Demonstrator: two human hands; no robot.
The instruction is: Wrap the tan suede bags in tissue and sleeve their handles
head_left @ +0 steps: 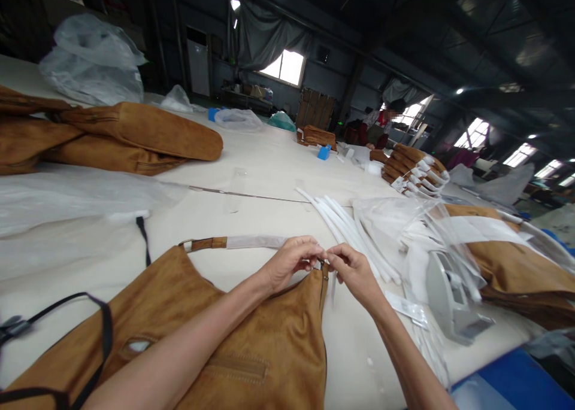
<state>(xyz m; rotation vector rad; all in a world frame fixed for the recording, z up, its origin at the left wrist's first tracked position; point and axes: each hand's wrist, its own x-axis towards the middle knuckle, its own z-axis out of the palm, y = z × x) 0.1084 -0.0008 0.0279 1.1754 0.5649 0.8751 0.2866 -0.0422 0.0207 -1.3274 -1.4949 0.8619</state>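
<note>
A tan-brown handbag lies on the table in front of me, with a zipped pocket showing on its side. Its shoulder strap has a pale wrap around it and a metal ring at the left end. At the strap's right end, my left hand is closed, thumb and fingers pinched. My right hand pinches at the same spot, fingertips almost touching the left ones. What lies between the fingers is too small to make out. A thin clear strip hangs just under my right fingers, beside the bag's top corner.
White foam tubes and a clear plastic bag lie to the right, near a grey-white dispenser. More brown bags rest at left and right. A black cord crosses the lower left. A person stands farther back.
</note>
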